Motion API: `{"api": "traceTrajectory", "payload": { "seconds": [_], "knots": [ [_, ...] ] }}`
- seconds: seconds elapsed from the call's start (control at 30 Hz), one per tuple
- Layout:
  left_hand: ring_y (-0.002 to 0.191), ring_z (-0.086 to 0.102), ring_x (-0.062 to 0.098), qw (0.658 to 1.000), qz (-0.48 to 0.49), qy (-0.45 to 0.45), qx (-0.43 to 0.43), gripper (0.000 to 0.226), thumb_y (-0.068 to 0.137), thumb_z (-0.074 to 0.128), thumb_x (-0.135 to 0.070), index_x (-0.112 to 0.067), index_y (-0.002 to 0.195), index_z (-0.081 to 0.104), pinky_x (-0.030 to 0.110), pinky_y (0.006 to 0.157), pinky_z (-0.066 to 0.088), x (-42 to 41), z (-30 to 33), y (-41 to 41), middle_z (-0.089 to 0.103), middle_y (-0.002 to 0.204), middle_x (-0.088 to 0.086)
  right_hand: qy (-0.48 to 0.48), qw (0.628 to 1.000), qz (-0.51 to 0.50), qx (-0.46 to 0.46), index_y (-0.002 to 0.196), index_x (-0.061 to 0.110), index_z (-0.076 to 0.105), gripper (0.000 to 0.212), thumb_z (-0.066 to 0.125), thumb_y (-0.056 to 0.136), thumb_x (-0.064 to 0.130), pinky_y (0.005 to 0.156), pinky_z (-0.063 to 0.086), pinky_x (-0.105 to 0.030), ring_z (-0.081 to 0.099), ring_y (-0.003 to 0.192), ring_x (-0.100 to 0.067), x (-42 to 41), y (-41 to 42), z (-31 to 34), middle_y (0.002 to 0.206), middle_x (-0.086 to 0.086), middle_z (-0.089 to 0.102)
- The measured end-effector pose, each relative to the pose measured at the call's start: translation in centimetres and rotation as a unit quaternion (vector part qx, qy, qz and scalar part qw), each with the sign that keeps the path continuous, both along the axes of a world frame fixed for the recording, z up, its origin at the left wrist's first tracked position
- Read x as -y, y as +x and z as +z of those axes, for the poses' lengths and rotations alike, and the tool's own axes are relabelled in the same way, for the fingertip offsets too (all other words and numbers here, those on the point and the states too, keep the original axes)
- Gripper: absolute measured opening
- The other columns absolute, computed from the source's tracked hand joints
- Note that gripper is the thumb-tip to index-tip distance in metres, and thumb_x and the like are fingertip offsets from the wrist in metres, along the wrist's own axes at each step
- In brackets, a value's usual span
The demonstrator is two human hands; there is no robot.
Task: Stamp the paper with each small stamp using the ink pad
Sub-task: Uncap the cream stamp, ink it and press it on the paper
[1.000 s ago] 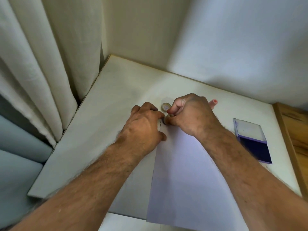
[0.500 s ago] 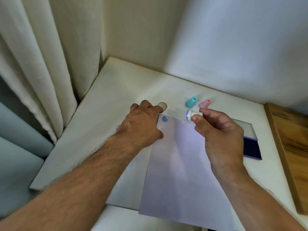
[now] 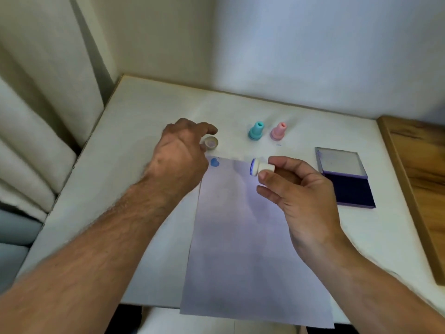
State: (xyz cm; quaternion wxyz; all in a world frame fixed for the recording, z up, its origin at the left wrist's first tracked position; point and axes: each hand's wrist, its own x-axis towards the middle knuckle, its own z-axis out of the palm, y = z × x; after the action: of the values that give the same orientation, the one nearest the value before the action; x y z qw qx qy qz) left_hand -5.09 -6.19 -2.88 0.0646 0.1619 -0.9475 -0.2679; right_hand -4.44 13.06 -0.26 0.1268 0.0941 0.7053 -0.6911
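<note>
My right hand (image 3: 301, 198) pinches a small white stamp (image 3: 262, 167) sideways above the paper (image 3: 243, 237), its blue-inked face turned left. A blue heart print (image 3: 214, 162) marks the paper's top left corner. My left hand (image 3: 178, 162) hovers over that corner, thumb and forefinger spread on either side of a round beige cap (image 3: 212, 142) lying on the table; no firm grip shows. A teal stamp (image 3: 256, 130) and a pink stamp (image 3: 278, 131) stand upright behind the paper. The open ink pad (image 3: 349, 191), with its lid (image 3: 338, 162) folded back, lies to the right.
The white table (image 3: 134, 145) fits into a corner, with walls behind it and a curtain (image 3: 48, 116) along its left edge. A wooden surface (image 3: 419, 179) borders it on the right. The paper overhangs the front edge.
My right hand has lifted the white stamp off the paper's top left corner and carried it right, leaving the heart print. My left hand came off the paper towards the beige cap.
</note>
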Motion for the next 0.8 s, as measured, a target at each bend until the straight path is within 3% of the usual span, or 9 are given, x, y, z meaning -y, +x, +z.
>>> {"api": "traceTrajectory", "payload": {
  "seconds": [0.13, 0.4, 0.63, 0.73, 0.8],
  "knots": [
    [0.118, 0.049, 0.027, 1.000, -0.009, -0.009, 0.024, 0.046, 0.089, 0.061, -0.013, -0.031, 0.132, 0.054, 0.028, 0.100, 0.036, -1.0, -0.1, -1.1, 0.055, 0.127, 0.007, 0.013, 1.000, 0.013, -0.015, 0.091, 0.018, 0.074, 0.022, 0.076, 0.078, 0.001, 0.076, 0.062, -0.037, 0.073, 0.084, -0.019, -0.6, -0.2, -0.1, 0.084, -0.003, 0.075],
    [0.118, 0.040, 0.025, 0.998, -0.027, -0.035, 0.038, 0.059, 0.079, 0.071, -0.005, -0.031, 0.130, 0.058, 0.029, 0.102, 0.037, -0.7, -1.3, -1.4, 0.052, 0.126, -0.001, -0.012, 0.999, 0.017, -0.041, 0.087, 0.019, 0.072, 0.022, 0.076, 0.077, 0.000, 0.078, 0.061, -0.040, 0.072, 0.076, -0.011, -1.6, -1.1, 0.7, 0.072, 0.007, 0.074],
    [0.115, 0.048, 0.027, 0.998, -0.040, -0.038, -0.008, 0.049, 0.081, 0.060, 0.008, -0.018, 0.123, 0.066, 0.035, 0.099, 0.046, -0.3, -1.9, -1.5, 0.059, 0.118, 0.006, 0.008, 0.998, 0.029, -0.063, 0.093, 0.018, 0.073, 0.023, 0.078, 0.076, 0.003, 0.080, 0.061, -0.041, 0.073, 0.081, -0.015, -1.4, -1.2, 0.9, 0.085, -0.002, 0.076],
    [0.107, 0.056, 0.026, 0.996, -0.023, -0.079, -0.022, 0.041, 0.087, 0.060, 0.002, -0.016, 0.123, 0.064, 0.029, 0.094, 0.047, 0.1, -2.2, -1.6, 0.064, 0.115, 0.006, 0.009, 0.998, 0.027, -0.061, 0.094, 0.017, 0.073, 0.023, 0.078, 0.076, 0.004, 0.080, 0.061, -0.043, 0.072, 0.080, -0.015, -1.4, -1.4, 0.9, 0.084, -0.002, 0.076],
    [0.100, 0.058, 0.021, 0.997, -0.010, -0.070, -0.042, 0.034, 0.091, 0.058, -0.003, -0.014, 0.123, 0.064, 0.015, 0.089, 0.043, -0.1, -1.8, -1.5, 0.065, 0.111, 0.004, 0.016, 0.997, 0.033, -0.066, 0.092, 0.019, 0.074, 0.022, 0.078, 0.077, 0.005, 0.078, 0.061, -0.043, 0.071, 0.075, -0.017, -1.4, -1.6, 0.9, 0.080, -0.001, 0.075]
  ]
}}
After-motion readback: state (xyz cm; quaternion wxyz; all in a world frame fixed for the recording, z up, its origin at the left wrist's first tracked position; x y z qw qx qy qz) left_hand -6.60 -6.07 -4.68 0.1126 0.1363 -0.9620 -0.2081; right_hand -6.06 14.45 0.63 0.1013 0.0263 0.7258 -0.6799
